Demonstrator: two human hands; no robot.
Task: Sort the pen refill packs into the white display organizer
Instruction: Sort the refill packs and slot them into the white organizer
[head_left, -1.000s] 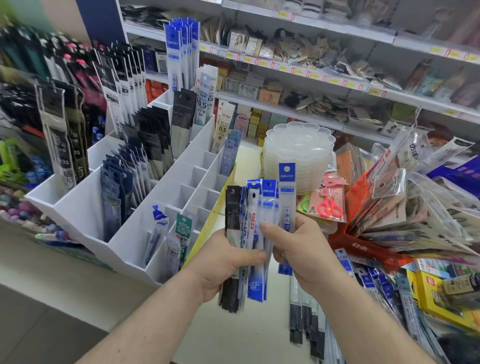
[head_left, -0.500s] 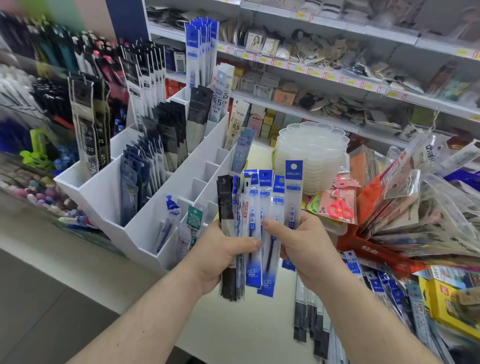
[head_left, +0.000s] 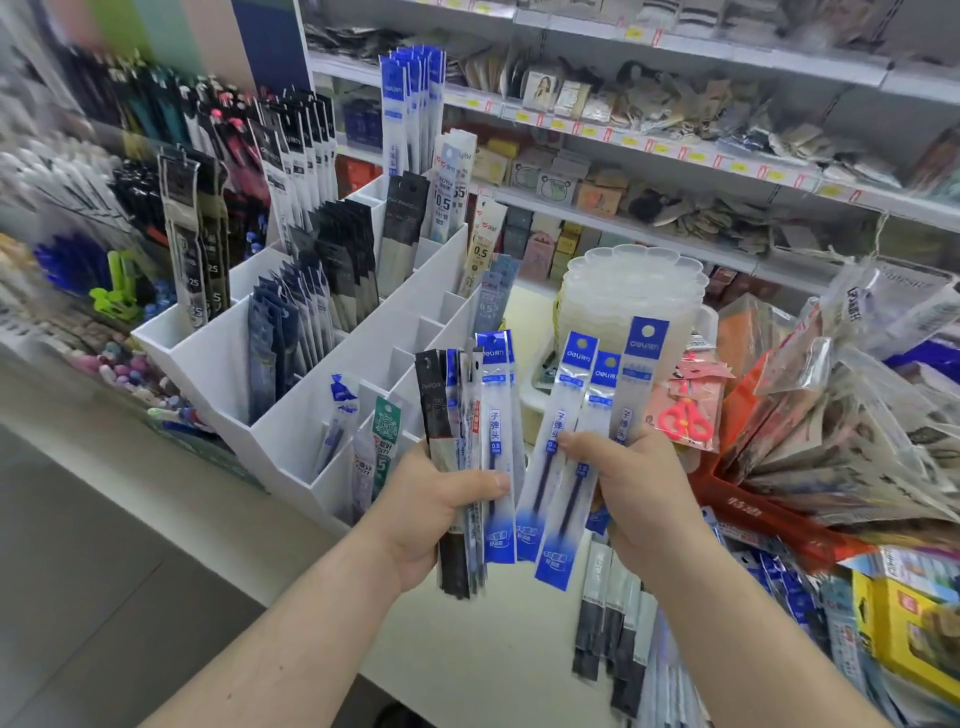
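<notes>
Now we have the stack split in two: a second ago both hands met on one fan of packs, and since then the right hand (head_left: 639, 493) has drawn a few blue-topped packs (head_left: 574, 457) clear of it. Its thumb and fingers pinch them at mid-length, upright and slightly fanned. The left hand (head_left: 436, 509) grips the mixed bundle (head_left: 470, 467), thumb across the front, with a black pack at its left edge and a blue one facing us. The two lots stand just apart, not touching.

We judge this as a matching set picked out and ready to be dropped into one slot. The white display organizer (head_left: 234, 364) stands to the left and farther off on the table (head_left: 493, 649), its far compartments full of black and blue packs, the near ones holding only a few; some middle cells look empty. More unsorted packs (head_left: 613, 623) lie flat on the table under the right wrist, so much of the sorting is left
</notes>
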